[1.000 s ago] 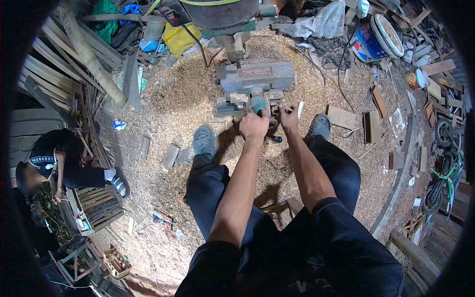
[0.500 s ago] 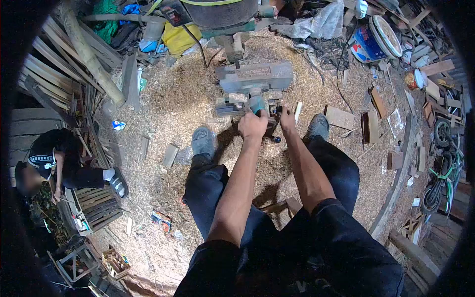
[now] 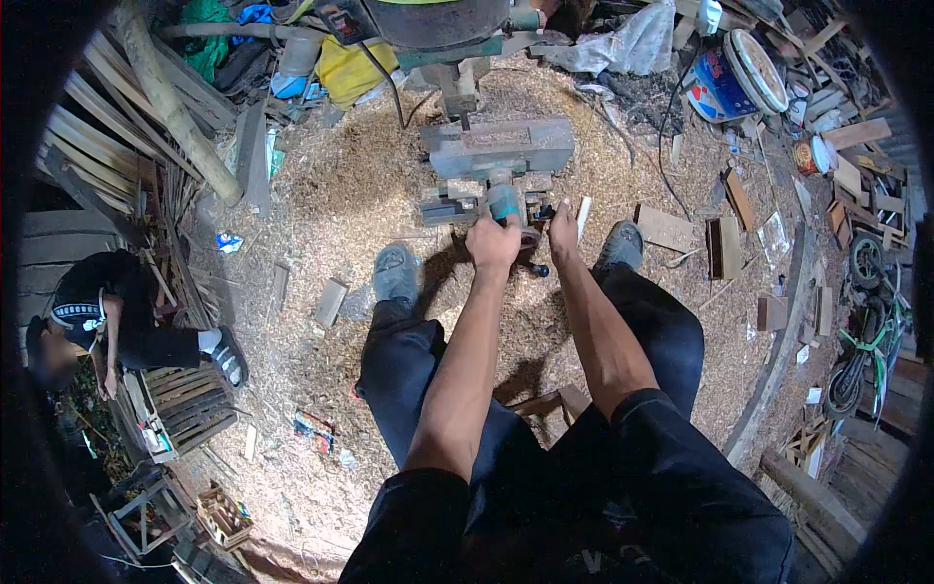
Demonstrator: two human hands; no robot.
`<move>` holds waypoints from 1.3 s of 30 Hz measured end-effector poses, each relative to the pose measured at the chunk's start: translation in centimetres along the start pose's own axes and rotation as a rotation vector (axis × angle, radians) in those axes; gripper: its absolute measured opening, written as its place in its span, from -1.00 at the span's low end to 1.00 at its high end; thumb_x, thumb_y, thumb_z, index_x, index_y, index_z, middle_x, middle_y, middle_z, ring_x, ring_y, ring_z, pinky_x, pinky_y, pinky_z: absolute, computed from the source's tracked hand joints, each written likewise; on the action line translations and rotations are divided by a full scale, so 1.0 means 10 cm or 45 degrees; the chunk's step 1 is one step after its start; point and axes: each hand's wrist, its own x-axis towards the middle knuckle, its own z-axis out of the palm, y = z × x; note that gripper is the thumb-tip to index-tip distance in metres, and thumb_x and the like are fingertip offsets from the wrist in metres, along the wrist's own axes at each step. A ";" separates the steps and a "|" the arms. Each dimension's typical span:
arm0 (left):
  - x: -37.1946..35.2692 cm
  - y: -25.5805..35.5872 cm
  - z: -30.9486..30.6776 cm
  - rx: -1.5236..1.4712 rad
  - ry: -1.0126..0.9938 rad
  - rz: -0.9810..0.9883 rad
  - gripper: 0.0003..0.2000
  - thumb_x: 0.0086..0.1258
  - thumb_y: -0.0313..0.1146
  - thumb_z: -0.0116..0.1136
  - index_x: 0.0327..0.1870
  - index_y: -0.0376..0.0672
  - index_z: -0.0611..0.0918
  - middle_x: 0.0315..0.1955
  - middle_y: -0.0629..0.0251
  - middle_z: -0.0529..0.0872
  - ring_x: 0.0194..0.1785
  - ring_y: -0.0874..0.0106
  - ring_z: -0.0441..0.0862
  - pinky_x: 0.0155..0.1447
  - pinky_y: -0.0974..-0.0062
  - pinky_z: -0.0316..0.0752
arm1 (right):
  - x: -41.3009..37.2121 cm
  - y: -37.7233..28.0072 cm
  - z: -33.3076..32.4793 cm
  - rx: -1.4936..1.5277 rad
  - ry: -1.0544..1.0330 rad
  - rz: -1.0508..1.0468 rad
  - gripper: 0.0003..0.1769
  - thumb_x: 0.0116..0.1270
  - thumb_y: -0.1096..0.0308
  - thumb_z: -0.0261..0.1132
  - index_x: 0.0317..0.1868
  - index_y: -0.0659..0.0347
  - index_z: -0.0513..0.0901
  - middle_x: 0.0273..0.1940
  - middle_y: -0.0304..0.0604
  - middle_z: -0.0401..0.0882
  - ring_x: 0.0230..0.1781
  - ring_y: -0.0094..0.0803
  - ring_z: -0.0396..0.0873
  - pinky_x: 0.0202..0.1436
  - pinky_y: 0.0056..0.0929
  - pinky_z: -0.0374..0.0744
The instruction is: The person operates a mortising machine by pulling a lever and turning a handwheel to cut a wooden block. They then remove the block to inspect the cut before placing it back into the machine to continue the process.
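A metal machine table (image 3: 501, 148) with a sliding vise below it stands at the upper centre. My left hand (image 3: 493, 241) is closed round the near end of a teal cylindrical part (image 3: 503, 201) on this vise. To the right, my right hand (image 3: 563, 232) is beside the vise's right side, near a handwheel and a crank with a dark ball knob (image 3: 541, 271). Its fingers are closed, and what they hold, if anything, is too small to make out.
A person (image 3: 102, 321) sits at the far left beside a slatted crate (image 3: 193, 409). Wood shavings cover the floor. Wood blocks (image 3: 724, 247) lie to the right, a paint bucket (image 3: 725, 83) stands upper right, and my shoes (image 3: 396, 275) flank the vise.
My right hand's fingers have shifted slightly beside the vise. The whole view has moved a little, while my left hand stays on the teal part.
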 end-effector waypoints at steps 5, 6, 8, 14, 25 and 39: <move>-0.01 -0.04 0.04 -0.123 0.126 0.059 -0.53 0.15 -0.15 0.14 -0.02 -0.36 0.60 -0.31 -0.22 0.69 -0.20 -0.11 0.67 0.01 0.04 0.54 | -0.07 0.01 0.09 -0.007 0.314 -0.232 -0.28 0.52 -0.13 -0.08 0.09 0.54 0.48 -0.06 0.18 0.58 -0.06 -0.13 0.52 0.11 -0.23 0.42; -0.02 -0.04 0.05 -0.133 0.153 0.057 -0.53 0.15 -0.17 0.14 -0.01 -0.35 0.60 -0.30 -0.22 0.69 -0.20 -0.11 0.67 0.01 0.04 0.54 | -0.07 0.02 0.12 0.082 0.322 -0.335 -0.35 0.52 -0.07 -0.03 0.05 0.50 0.50 -0.09 0.16 0.57 -0.08 -0.14 0.52 0.08 -0.24 0.44; -0.01 -0.04 0.08 -0.154 0.206 0.056 -0.54 0.14 -0.20 0.15 0.02 -0.32 0.60 -0.28 -0.20 0.70 -0.20 -0.11 0.67 0.02 0.05 0.54 | -0.07 0.03 0.23 0.262 0.339 -0.542 -0.51 0.50 0.06 0.07 -0.04 0.44 0.55 -0.15 0.10 0.57 -0.12 -0.15 0.53 0.02 -0.26 0.46; -0.01 -0.04 0.10 -0.280 0.215 -0.011 -0.53 0.13 -0.25 0.16 0.10 -0.23 0.59 -0.12 -0.14 0.68 -0.07 -0.07 0.64 0.12 0.09 0.50 | -0.40 -0.29 0.19 0.400 0.203 -0.455 -0.50 0.53 0.03 0.05 0.11 0.38 0.45 -0.09 0.01 0.52 -0.06 -0.27 0.46 0.09 -0.30 0.42; 0.07 -0.27 0.16 -0.596 0.167 0.095 -0.54 0.21 -0.35 0.04 0.18 -0.21 0.56 0.00 -0.09 0.66 0.08 0.07 0.62 0.21 0.29 0.45 | -0.63 -0.58 0.26 0.369 0.097 -0.584 -0.55 0.56 0.07 -0.02 -0.26 0.33 0.52 -0.32 -0.13 0.55 -0.30 -0.43 0.45 -0.15 -0.39 0.44; 0.30 -0.76 0.54 -1.484 -0.148 0.028 -0.49 0.41 -0.32 -0.20 0.35 -0.36 0.34 0.31 0.08 0.39 0.37 0.29 0.30 0.44 0.42 0.13 | -0.67 -0.55 0.20 0.290 -0.091 -0.484 -0.53 0.41 0.30 0.00 -0.72 0.20 0.26 -0.70 -0.38 0.16 -0.66 -0.57 0.09 -0.57 -0.36 0.09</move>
